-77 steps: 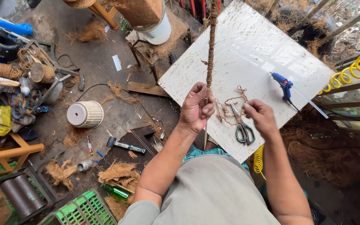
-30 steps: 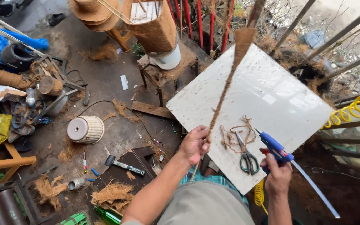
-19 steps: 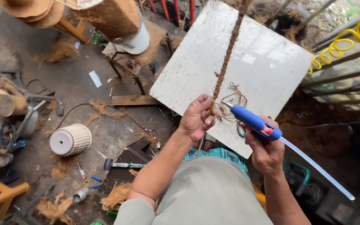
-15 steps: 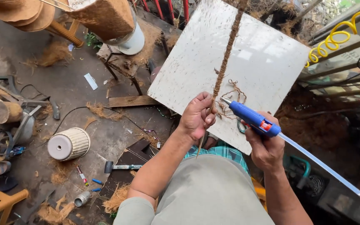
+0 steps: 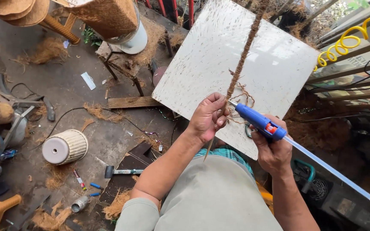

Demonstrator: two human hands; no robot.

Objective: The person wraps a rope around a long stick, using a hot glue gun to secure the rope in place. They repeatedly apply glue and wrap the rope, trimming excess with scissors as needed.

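Note:
My left hand [image 5: 208, 117] grips a thin stick wrapped in brown coir rope [image 5: 243, 53], which rises upright over a white square board [image 5: 219, 55]. My right hand [image 5: 273, 149] holds a blue glue gun [image 5: 258, 122] with a long clear glue stick [image 5: 330, 170] trailing out behind it. The gun's nozzle points left and touches the rope just above my left thumb. Loose coir strands [image 5: 246, 93] lie on the board by the nozzle. The bare lower end of the stick pokes out below my left hand.
A white ribbed spool [image 5: 65, 146] and a small hammer [image 5: 120, 171] lie on the dirty floor at left. A coir-covered cylinder on a stand [image 5: 116, 21] is at the top. A wooden plank [image 5: 131, 102], tools, coir scraps and a yellow coiled hose [image 5: 343, 42] surround the board.
My right hand left the board, picked up the blue glue gun and brought its nozzle to the rope. My left hand kept hold of the stick.

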